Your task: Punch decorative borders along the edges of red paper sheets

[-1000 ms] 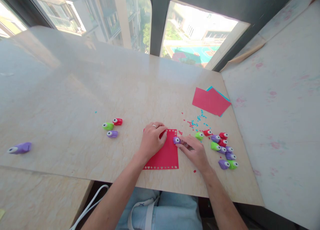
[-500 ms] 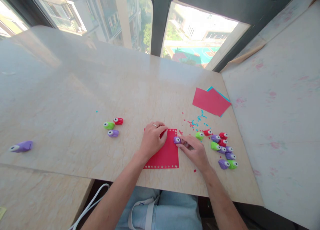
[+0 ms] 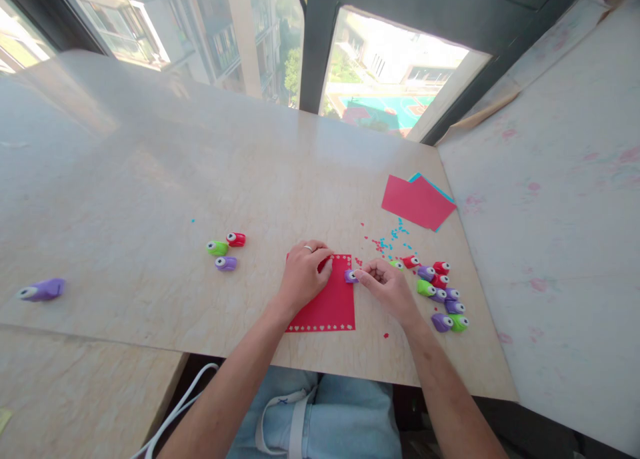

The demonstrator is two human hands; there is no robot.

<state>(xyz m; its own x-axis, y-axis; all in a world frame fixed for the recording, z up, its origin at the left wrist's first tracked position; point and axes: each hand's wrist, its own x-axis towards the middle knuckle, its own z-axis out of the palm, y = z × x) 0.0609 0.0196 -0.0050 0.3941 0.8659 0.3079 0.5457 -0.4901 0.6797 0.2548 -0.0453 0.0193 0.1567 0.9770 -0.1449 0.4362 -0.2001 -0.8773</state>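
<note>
A purple punch [image 3: 350, 276] is sitting over the right edge of the red paper [image 3: 335, 306], its white top showing a small dark emblem. The paper is lying flat on the glossy, beige-veined tabletop [image 3: 150, 186], with tiny cut-outs, hearts among them, lining its top and bottom edges. The left hand [image 3: 306, 276], wearing a ring [image 3: 308, 248], is resting on the paper, its grip loosely parted between thumb and fingers. The right hand [image 3: 386, 287] is touching the punch with its thumb, the fingers curling close by; whether this grip is clamping the punch underneath, I cannot tell. Rounded, shiny plastic punches in purple, green and red are clustering to the right [image 3: 442, 322], three more are standing to the left [image 3: 218, 248], and another [image 3: 45, 290] is lying farther left. Red and blue confetti [image 3: 395, 236] is scattering below stacked sheets [image 3: 419, 202].
</note>
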